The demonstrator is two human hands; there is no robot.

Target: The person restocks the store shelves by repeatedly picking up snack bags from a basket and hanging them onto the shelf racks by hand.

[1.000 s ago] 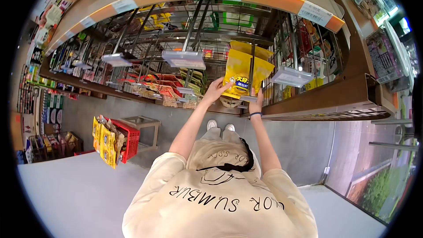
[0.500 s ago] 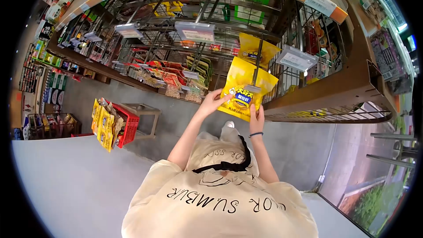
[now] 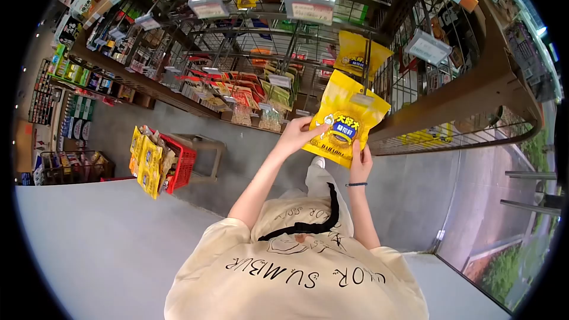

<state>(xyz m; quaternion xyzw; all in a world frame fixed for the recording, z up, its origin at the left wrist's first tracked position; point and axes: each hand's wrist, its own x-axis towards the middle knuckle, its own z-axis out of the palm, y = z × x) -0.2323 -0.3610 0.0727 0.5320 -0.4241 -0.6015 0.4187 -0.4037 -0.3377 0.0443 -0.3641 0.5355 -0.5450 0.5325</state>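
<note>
Both hands hold a yellow bag of sunflower seeds [image 3: 342, 120], printed front facing up, before the wire rack. My left hand [image 3: 298, 136] pinches its left edge, thumb on the front. At the lower right edge, my right hand [image 3: 360, 165] grips it, with a dark band on the wrist. A metal display hook [image 3: 367, 62] reaches over the bag's top edge; whether it passes through the bag I cannot tell. Behind it hangs another yellow bag [image 3: 357, 56] on the rack.
Red and green snack packets [image 3: 240, 92] hang lower left in the rack. A red basket [image 3: 185, 163] with several yellow bags rests on a stool [image 3: 208, 153] to the left. The rack's brown edge [image 3: 468, 121] juts out at right; price tags [image 3: 428, 47] stick forward.
The bag has come toward me relative to the hook, whose tip now lies near its top edge rather than its middle. Both hands moved with it. My view has shifted slightly.
</note>
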